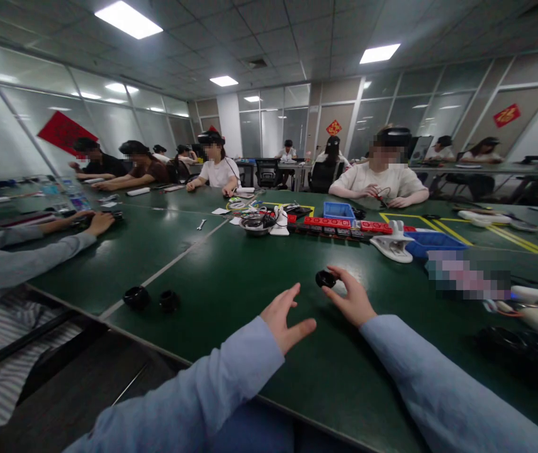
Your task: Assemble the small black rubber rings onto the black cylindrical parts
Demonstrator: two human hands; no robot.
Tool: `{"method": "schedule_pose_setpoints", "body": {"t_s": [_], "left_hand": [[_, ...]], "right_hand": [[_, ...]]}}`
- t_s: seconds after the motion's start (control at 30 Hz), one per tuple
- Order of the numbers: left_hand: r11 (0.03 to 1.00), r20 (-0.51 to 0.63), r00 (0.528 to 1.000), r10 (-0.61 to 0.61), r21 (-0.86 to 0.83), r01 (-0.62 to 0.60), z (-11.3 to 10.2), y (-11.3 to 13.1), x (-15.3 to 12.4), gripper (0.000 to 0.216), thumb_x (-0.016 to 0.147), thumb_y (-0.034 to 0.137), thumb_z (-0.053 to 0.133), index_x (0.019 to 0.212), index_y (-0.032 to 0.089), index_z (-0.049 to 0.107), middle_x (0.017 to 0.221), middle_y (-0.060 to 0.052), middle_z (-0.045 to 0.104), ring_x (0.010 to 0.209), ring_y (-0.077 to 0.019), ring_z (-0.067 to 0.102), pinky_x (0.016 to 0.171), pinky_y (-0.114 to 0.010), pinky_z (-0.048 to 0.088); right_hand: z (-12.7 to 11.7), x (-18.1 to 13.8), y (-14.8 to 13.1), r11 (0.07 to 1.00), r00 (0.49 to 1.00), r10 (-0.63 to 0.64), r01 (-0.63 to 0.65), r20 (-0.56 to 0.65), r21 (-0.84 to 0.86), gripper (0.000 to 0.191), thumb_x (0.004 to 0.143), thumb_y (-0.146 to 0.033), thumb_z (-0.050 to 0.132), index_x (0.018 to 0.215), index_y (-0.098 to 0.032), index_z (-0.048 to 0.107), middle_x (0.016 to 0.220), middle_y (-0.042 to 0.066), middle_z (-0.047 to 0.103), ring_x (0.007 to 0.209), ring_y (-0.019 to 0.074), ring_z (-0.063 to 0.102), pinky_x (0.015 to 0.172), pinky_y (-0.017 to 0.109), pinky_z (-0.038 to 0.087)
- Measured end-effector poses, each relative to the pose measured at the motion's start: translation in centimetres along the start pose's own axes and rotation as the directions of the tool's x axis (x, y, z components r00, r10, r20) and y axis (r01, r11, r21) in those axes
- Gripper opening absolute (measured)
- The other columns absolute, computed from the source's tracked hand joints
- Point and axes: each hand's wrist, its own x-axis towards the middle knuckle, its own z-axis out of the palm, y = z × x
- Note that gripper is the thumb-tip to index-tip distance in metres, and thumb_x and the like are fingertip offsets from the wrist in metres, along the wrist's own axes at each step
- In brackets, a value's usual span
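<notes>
My right hand [351,296] pinches a small black round part [326,279] between thumb and fingers, just above the green table [231,277]. My left hand [285,318] hovers a little to the left of it, fingers spread and empty. Both my arms wear light blue sleeves. Two more black round parts [136,297] [169,301] lie near the table's front left edge, well away from both hands.
Red and blue bins [339,212], a metal bowl with cables [257,223] and a white tool [394,245] stand mid-table. Black parts lie at the right [518,352]. Another person's sleeve and hand [94,223] reach in from the left. Several people sit around the far side.
</notes>
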Motion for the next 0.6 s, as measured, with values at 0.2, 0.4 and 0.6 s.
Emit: {"method": "schedule_pose_setpoints", "body": {"t_s": [0.2, 0.4, 0.6], "left_hand": [[0.44, 0.412, 0.889, -0.201, -0.772, 0.458, 3.8, -0.6, 3.0, 0.063, 0.074, 0.063, 0.027, 0.104, 0.011, 0.045, 0.085, -0.011, 0.056, 0.067, -0.0153, 0.054, 0.06, -0.027, 0.041], [0.327, 0.304, 0.877, -0.372, -0.841, 0.431, 2.9, -1.8, 2.4, 0.05, 0.073, 0.059, 0.038, 0.087, 0.013, 0.048, 0.064, 0.0, 0.046, 0.047, -0.007, 0.043, 0.041, -0.018, 0.029], [0.908, 0.022, 0.981, -0.194, -0.374, 0.188, 1.3, -4.3, 2.8, 0.046, 0.065, 0.049, 0.056, 0.099, 0.018, 0.048, 0.077, -0.002, 0.049, 0.06, -0.0111, 0.047, 0.049, -0.022, 0.037]], "right_hand": [[0.1, -3.2, -5.0, 0.969, 0.976, -0.218, 0.215, 0.007, 0.118, 0.043, 0.071, -0.027, 0.05, 0.112, -0.021, 0.038, 0.102, 0.009, 0.049, 0.095, 0.0215, 0.047, 0.08, 0.036, 0.041], [0.7, -3.2, -5.0, 0.958, 0.967, -0.224, 0.196, 0.12, 0.209, 0.046, 0.073, -0.025, 0.051, 0.116, -0.023, 0.034, 0.1, 0.008, 0.051, 0.094, 0.0208, 0.048, 0.082, 0.039, 0.04], [1.1, -3.0, -4.7, 0.976, 0.968, -0.174, 0.144, 0.182, 0.163, 0.064, 0.07, -0.03, 0.054, 0.126, -0.022, 0.023, 0.109, 0.009, 0.047, 0.098, 0.0215, 0.045, 0.086, 0.042, 0.037]]}}
